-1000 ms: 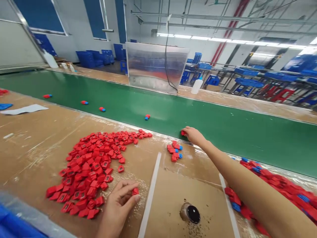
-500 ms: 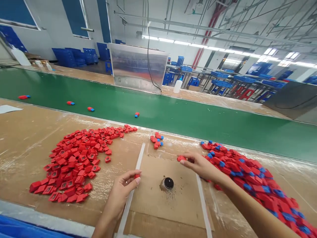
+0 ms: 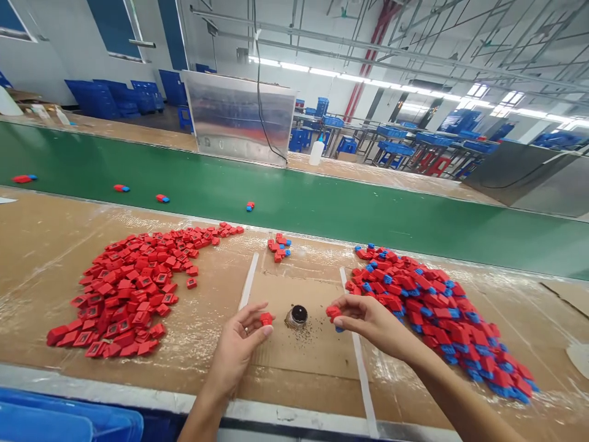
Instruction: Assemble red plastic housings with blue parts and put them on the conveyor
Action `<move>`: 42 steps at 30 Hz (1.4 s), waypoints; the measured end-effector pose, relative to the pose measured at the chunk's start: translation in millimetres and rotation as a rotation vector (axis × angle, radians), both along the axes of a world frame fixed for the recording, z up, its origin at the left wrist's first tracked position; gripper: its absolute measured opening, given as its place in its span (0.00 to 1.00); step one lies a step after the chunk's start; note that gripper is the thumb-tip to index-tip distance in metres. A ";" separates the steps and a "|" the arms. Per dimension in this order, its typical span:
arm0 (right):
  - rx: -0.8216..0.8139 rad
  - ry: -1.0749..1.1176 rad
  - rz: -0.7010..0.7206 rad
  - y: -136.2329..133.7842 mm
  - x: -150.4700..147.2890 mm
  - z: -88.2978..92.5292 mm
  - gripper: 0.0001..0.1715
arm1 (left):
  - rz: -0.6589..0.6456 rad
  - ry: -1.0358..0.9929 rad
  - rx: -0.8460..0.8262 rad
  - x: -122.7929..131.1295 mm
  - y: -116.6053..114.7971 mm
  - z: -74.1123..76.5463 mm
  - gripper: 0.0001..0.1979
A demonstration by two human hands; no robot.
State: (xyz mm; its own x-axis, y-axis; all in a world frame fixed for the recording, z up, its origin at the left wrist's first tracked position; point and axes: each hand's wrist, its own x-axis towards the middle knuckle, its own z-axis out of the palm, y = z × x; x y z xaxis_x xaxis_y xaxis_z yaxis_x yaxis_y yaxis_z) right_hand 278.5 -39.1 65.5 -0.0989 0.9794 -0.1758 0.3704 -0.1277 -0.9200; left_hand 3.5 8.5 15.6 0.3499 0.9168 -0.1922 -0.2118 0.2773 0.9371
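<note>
My left hand [image 3: 242, 341] is closed on a small red plastic cap [image 3: 266, 318], held between thumb and fingers left of a small round pot [image 3: 298, 315] with a black top. To the right of the pot, my right hand [image 3: 363, 322] grips a red-and-blue plastic piece [image 3: 333, 312]; a bit of its blue end shows below the thumb. The pot stands on a cardboard sheet [image 3: 317, 356] edged with white tape, and dark specks lie around it. Neither hand touches the pot.
A heap of red caps [image 3: 133, 282] lies to the left, and a heap of red-and-blue pieces [image 3: 442, 313] to the right. Several more pieces [image 3: 278, 248] sit behind the cardboard. Beyond runs a green conveyor belt [image 3: 322, 202] carrying a few pieces. Blue bins [image 3: 69, 414] stand at lower left.
My right hand has drawn away from the right heap, closer to the pot, bringing its piece. The left hand has turned slightly, its cap more visible. The whole view has shifted a little.
</note>
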 end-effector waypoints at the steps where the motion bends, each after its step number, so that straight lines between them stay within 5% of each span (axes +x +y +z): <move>1: 0.044 -0.035 0.004 -0.5 -2.2 2.0 0.14 | -0.011 0.028 0.023 1.3 -0.7 -1.2 0.20; 7: 0.255 -0.275 0.066 0.8 -16.3 8.8 0.12 | -0.070 0.146 0.101 -1.5 -2.1 -1.5 0.17; 14: 0.272 -0.341 0.109 5.9 -23.4 6.6 0.11 | -0.098 0.267 0.254 -8.2 -3.5 4.3 0.18; 22: 0.392 -0.543 0.143 8.0 -28.6 -3.6 0.12 | -0.112 0.246 0.136 0.3 -8.5 -5.0 0.13; 29: 0.469 -0.654 0.175 8.5 -32.7 -10.8 0.10 | -0.277 0.123 0.106 6.8 -17.4 -7.9 0.12; 42: 0.457 -0.735 0.198 9.1 -40.7 -5.5 0.10 | -0.251 0.110 0.112 6.8 -19.3 -11.6 0.14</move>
State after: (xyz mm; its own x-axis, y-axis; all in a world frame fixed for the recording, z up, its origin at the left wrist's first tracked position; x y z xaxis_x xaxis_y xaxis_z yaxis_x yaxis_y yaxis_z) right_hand 237.8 -30.0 59.9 -0.2900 0.9464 0.1423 0.8641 0.3229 -0.3860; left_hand 10.3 -10.7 4.1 0.5512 0.8220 -0.1435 -0.0454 0.2013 0.9785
